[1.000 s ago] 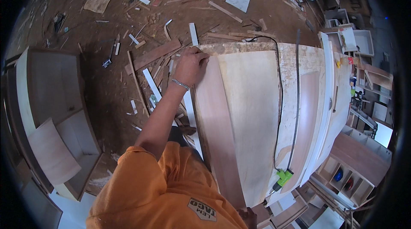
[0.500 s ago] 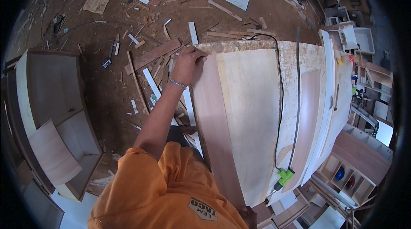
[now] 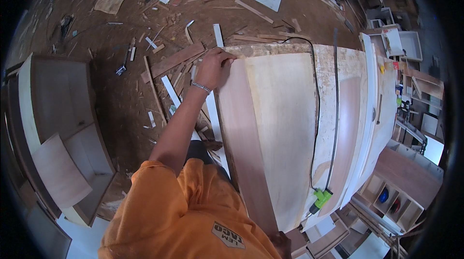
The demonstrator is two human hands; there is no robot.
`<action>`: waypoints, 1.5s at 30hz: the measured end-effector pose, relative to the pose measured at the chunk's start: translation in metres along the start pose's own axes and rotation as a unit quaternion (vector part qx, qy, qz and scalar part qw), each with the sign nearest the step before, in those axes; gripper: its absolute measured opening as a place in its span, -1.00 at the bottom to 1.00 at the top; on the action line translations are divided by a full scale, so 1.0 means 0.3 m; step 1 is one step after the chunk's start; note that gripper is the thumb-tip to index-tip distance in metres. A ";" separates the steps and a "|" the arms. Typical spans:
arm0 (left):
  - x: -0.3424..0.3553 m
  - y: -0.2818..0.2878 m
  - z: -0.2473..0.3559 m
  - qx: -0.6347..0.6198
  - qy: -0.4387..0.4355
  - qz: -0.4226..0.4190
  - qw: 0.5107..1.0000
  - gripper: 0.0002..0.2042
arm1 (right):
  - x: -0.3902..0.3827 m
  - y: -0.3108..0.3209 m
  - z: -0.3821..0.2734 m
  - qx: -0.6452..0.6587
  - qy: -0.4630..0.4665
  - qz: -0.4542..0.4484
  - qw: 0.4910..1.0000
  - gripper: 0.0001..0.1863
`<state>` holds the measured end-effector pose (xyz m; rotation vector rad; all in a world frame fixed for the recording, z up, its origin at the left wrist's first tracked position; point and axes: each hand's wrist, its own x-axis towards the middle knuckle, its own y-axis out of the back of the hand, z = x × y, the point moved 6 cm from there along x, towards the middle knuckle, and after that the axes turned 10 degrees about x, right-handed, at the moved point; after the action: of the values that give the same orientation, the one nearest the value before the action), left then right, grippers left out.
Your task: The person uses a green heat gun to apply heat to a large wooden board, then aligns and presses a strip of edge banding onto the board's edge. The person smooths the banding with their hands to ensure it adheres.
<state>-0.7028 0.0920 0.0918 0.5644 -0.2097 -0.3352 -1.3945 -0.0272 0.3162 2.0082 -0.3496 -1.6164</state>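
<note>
From where I sit, I see two hands. The left hand point(image 3: 214, 68) is at the table's far left corner, its fingers curled in and tips drawn close together at the far end of the strip point(image 3: 241, 133); I cannot tell whether it pinches the wood. The right hand point(image 3: 283, 245) shows only in part beside the strip's near end, and I cannot make out its fingers or any hold.

I count one pinkish strip, lying along the table's left edge. Its long axis runs from the far left corner to the near edge, slanting a little right as it comes nearer.

Just right of it I have one pale panel point(image 3: 285, 128), lengthwise the same way. Farther across the table point(image 3: 325, 65) come one black cord point(image 3: 317, 94), one dark rod point(image 3: 335, 104) jutting past the far edge, one pink board point(image 3: 348, 104) and one white board point(image 3: 372, 89). One green drill point(image 3: 320, 201) lies by the near edge, bit toward the near left.

Off the left edge, one open cabinet point(image 3: 29, 109) carries one curved sheet point(image 3: 62, 174).
</note>
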 end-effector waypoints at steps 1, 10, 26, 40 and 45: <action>-0.016 0.021 -0.011 -0.035 0.016 0.032 0.999 -0.84 | 0.005 -0.004 0.018 -0.032 0.001 0.002 0.999 -0.76; -0.556 0.000 0.072 -0.068 0.227 0.119 0.964 -0.59 | -0.016 -0.024 -0.006 -0.022 -0.051 -0.001 0.998 -0.82; -0.554 -0.074 0.077 -0.030 0.197 0.153 0.968 -0.53 | -0.003 -0.006 0.079 -0.011 -0.035 -0.009 0.999 -0.82; -0.387 -0.031 0.030 -0.099 0.256 0.171 0.946 -0.54 | -0.026 -0.035 0.113 -0.001 -0.045 -0.019 0.999 -0.83; -0.208 -0.003 -0.037 -0.056 0.268 0.160 0.948 -0.55 | -0.004 -0.015 0.116 -0.001 -0.041 -0.020 0.999 -0.83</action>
<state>-0.7577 0.1195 0.0756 0.4805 0.2425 0.1286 -1.4290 -0.0312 0.3098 1.9630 -0.3382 -1.7266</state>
